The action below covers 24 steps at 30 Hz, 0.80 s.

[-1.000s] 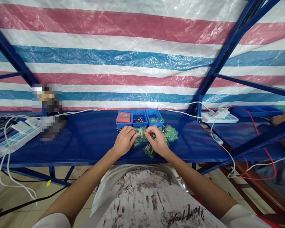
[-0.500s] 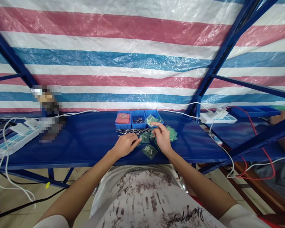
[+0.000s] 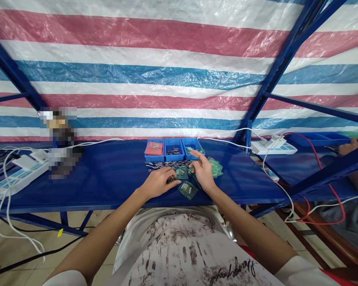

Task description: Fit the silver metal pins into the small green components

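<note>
On the blue table (image 3: 107,174), the right hand (image 3: 203,171) has just dropped its green packet (image 3: 193,150) into the bin (image 3: 193,143), fingers apart; left hand (image 3: 158,182) rests curled on packets (image 3: 181,173).

Striped tarp (image 3: 167,75) behind blue rack frame (image 3: 274,75). White power strip (image 3: 16,174) far left on counter (image 3: 107,178), another power strip (image 3: 273,147) right with red cable (image 3: 322,167). Blurred object (image 3: 61,139) left. Tiled floor (image 3: 14,246) below.
</note>
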Each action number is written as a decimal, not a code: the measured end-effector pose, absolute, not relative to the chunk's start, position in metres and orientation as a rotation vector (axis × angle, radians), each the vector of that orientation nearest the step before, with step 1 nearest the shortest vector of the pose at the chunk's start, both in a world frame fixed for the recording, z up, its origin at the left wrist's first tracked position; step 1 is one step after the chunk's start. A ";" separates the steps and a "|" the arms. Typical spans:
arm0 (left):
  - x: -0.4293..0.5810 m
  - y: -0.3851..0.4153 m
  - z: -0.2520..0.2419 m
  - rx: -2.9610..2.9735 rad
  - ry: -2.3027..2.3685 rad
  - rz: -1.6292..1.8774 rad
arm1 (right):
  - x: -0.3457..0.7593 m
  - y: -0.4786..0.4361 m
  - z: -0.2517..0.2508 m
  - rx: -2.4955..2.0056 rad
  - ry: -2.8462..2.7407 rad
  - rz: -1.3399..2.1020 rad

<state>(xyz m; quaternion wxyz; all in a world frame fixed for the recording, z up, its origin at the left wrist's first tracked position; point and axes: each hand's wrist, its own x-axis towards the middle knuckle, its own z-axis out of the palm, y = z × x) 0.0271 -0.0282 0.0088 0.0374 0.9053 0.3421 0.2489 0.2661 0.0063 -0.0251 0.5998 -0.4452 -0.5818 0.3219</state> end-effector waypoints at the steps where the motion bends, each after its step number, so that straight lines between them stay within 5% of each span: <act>1: 0.027 -0.028 0.008 2.784 1.047 0.765 | 0.266 0.006 -0.024 -1.028 -1.350 0.746; 24: 0.027 -0.023 0.001 2.812 0.997 0.891 | 0.253 -0.021 -0.003 -0.963 -1.560 0.654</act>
